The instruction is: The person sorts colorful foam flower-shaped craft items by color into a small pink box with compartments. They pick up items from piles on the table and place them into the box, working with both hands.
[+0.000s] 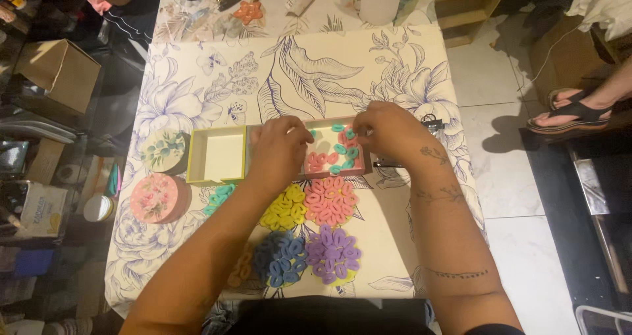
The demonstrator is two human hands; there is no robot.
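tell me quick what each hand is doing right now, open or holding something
Left hand: curled over the pink tray, holding nothing that can be told.
Right hand: fingertips pinched over the tray's small rings; a held ring cannot be told.

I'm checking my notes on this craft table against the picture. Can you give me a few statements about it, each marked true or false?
1. Both hands, the left hand and the right hand, are over the pink tray. True.
2. The pink tray holds only yellow pieces. False: pink and teal pieces lie in it.
3. The yellow box left of the tray looks empty. True.
4. The purple pile lies beyond the tray, far from the person. False: it lies nearer the person.
5. Two round floral boxes sit at the table's left. True.
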